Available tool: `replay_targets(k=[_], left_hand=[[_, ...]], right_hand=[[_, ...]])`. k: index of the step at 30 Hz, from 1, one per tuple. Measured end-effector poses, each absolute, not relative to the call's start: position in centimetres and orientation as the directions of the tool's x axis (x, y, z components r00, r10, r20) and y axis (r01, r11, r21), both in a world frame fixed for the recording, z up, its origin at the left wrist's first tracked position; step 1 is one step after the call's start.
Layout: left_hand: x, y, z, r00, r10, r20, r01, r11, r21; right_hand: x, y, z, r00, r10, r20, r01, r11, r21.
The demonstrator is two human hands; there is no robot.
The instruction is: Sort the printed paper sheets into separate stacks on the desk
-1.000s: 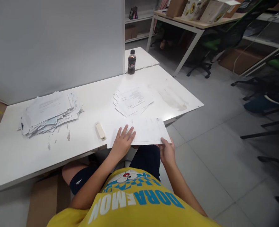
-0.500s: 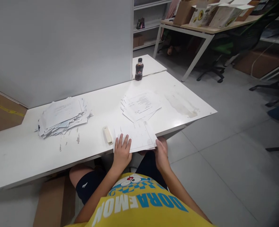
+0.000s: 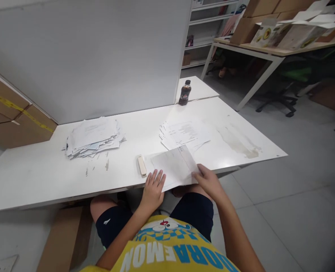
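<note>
Paper [image 3: 173, 166] lies at the front edge of the counter [image 3: 140, 124], directly before you, and its near side hangs a little over that edge. Your left hand [image 3: 154, 192] is open, with the fingers spread flat upon the near left part of the sheet. Your right hand [image 3: 208, 183] is closed, and it seems to pinch the right edge of the sheet. The part toward this hand looks raised and more grey; whether it is folded over or only lifted, I cannot tell. I judge, therefore, that you are in the middle of turning, folding or straightening this piece. The next move calls for the left hand to press as an anchor, while the right hand guides the edge gently, so that no crease comes in a wrong place.

Just beside your left fingers lies a cream block [image 3: 141, 165], perhaps a stapler. Farther in are the left pile [image 3: 93, 132], thick and uneven, and the right pile [image 3: 186, 132], thinner and fanned; the sheet overlaps the latter in view, but contact is unclear. Behind it stands a bottle [image 3: 185, 93], near the panel [image 3: 99, 56].
</note>
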State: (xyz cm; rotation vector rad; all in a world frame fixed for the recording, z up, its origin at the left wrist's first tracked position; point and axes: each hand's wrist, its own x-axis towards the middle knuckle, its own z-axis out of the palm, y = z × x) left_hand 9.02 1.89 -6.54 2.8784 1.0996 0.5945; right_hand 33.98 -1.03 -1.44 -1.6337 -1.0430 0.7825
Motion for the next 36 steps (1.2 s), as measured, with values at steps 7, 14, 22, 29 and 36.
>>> replay_targets(k=[7,14,22,29,36], left_hand=[[11.2,3.4,-4.8,0.373,0.617,0.693,0.531,-0.755,0.386],[14.7,9.2,-3.8,0.137,0.812,0.567,0.525,-0.545,0.654],[13.5,9.1,-5.3,0.171,0.675,0.718,0.465,-0.698,0.545],[12.5,7.8,-5.4,0.236,0.389,0.891,0.217,-0.914,0.342],[12.5,6.4,-6.3,0.257,0.518,0.816,0.254,-0.851,0.46]], right_hand=[[35.8,1.2,-2.0,0.589,0.796,0.14,0.083,0.113,-0.99],[35.9,3.8,-6.0,0.559,0.828,0.03,-0.1,0.103,-0.99],[35.5,3.2,-5.6,0.681,0.709,0.182,0.095,0.16,-0.982],[35.9,3.6,-5.1,0.665,0.69,0.287,0.088,0.309,-0.947],[36.8,4.9,-6.4,0.528,0.811,0.252,0.047,0.268,-0.962]])
